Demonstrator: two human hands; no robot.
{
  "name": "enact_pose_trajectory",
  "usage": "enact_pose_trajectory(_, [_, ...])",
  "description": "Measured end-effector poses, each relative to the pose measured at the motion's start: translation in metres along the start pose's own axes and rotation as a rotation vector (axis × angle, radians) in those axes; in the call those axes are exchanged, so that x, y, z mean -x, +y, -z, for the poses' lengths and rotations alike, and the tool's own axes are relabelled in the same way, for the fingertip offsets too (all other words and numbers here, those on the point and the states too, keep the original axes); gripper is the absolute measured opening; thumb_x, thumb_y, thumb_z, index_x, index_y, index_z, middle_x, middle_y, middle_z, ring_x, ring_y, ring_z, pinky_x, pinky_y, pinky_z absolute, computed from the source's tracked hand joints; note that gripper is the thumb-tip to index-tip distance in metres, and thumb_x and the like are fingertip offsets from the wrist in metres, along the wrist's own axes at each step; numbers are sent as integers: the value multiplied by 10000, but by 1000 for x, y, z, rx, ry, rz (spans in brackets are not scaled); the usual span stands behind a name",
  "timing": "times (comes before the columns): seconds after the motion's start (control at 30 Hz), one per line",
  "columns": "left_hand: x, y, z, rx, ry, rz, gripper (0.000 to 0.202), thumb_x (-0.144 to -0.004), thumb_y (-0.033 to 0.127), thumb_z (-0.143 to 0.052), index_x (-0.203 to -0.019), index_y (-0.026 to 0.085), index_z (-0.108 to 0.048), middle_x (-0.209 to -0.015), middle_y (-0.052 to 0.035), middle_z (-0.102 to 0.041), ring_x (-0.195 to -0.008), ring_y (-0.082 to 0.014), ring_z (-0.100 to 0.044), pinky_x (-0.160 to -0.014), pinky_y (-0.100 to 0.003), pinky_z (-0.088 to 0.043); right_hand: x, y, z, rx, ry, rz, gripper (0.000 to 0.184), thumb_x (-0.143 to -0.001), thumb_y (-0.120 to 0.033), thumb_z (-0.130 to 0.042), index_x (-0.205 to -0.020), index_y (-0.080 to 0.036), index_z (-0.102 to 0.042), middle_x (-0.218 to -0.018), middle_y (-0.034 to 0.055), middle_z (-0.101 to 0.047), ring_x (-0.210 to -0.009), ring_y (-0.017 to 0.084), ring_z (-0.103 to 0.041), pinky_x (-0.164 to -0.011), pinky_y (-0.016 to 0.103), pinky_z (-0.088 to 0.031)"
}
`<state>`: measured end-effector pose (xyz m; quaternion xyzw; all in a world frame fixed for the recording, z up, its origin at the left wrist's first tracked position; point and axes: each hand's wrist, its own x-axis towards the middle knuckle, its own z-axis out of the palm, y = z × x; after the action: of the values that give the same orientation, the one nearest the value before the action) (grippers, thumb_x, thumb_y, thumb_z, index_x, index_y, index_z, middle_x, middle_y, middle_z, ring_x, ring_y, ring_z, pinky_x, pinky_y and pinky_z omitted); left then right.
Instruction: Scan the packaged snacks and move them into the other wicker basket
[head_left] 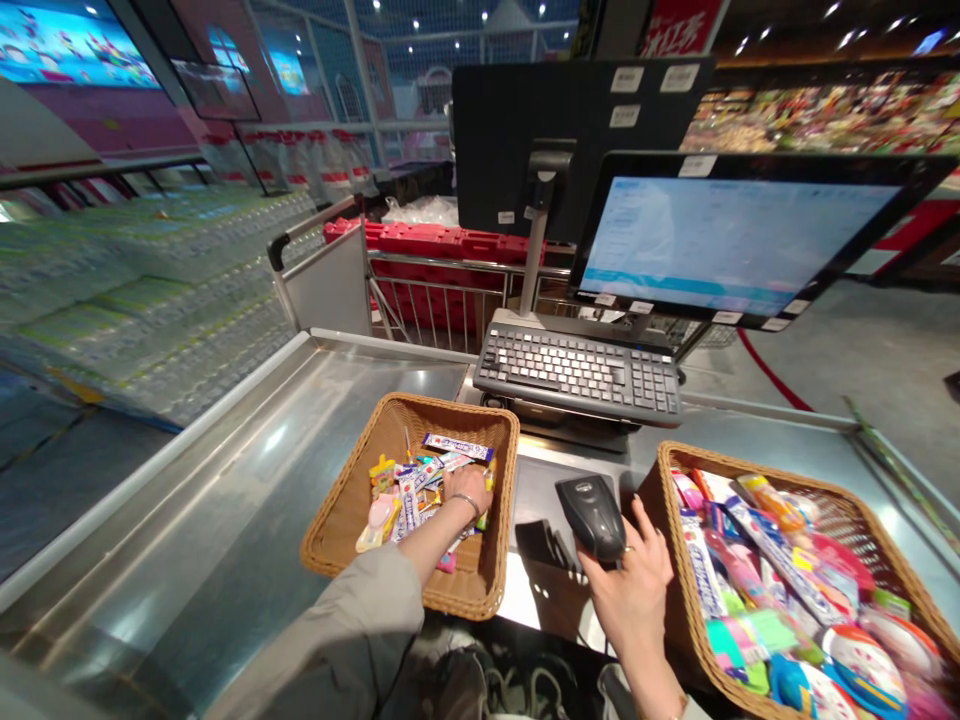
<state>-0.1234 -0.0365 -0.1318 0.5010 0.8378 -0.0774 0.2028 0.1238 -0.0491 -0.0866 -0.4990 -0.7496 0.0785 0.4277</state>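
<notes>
The left hand (463, 486) is down in the left basket (339, 522), among the small packets (409, 500), and I cannot tell if its grip holds any. The right hand (628, 580) has its grip around the black scanner (591, 512), above the counter (262, 450) by its near edge, beside the right basket (750, 461)

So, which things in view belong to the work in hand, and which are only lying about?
In the work:
handheld scanner, in right hand
left basket, left hand among its packets
probably right basket, keyboard, screen

Apparently only lying about:
stacked bottles
metal trolley
</notes>
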Motion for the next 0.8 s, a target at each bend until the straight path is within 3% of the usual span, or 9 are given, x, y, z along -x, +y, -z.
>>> enact_pose_trajectory(0.17, [-3, -2, 3, 61, -118, 27, 343, -913, 358, -584, -1205, 179, -569, -1219, -80, -590, -1047, -219, -606, -869, -412, -536, 0, -1, 1, 22, 16, 31, 429, -841, -546, -540, -1002, -164, -651, -1128, 152, -665, -1266, 336, -479, -1009, 567, -350])
enact_pose_trajectory(0.33, [-1, -11, 17, 125, -181, 38, 345, -910, 370, -586, -1187, 165, -574, -1182, -84, -609, -1021, -211, -615, -873, -430, -529, -1, -5, 3, 12, 15, 38, 437, -846, -565, -527, -970, -165, -649, -1146, 156, -655, -1269, 332, -479, -1001, 551, -368])
enact_pose_trajectory(0.5, [8, -31, 29, 216, -75, -3, 338, -719, 378, -727, -1027, 283, -626, -939, 18, -707, -943, -230, -644, -903, -411, -453, -1, -8, 2, 19, 20, 46, 439, -843, -582, -523, -961, -177, -646, -1167, 151, -648, -1253, 335, -492, -1021, 575, -337])
enact_pose_trajectory(0.63, [16, -57, 31, 276, 2, -41, 324, -629, 358, -745, -918, 249, -649, -880, 19, -717, -885, -225, -652, -801, -326, -458, -1, -10, 1, -6, 25, 61, 414, -840, -545, -546, -969, -165, -649, -1131, 153, -663, -1258, 337, -489, -1015, 563, -347])
enact_pose_trajectory(0.7, [19, -71, 30, 314, 21, -60, 295, -634, 366, -737, -887, 235, -660, -864, 21, -721, -843, -202, -657, -751, -285, -461, -1, -11, 0, -30, 27, 71, 370, -837, -504, -565, -961, -167, -652, -1104, 145, -673, -1265, 331, -484, -1020, 555, -347])
enact_pose_trajectory(0.8, [23, -87, 27, 365, 43, -84, 225, -753, 391, -631, -884, 211, -669, -853, 18, -728, -779, -154, -662, -685, -234, -462, 0, -13, -1, -52, 23, 81, 359, -830, -477, -577, -987, -162, -647, -1087, 143, -677, -1273, 331, -477, -1025, 559, -343])
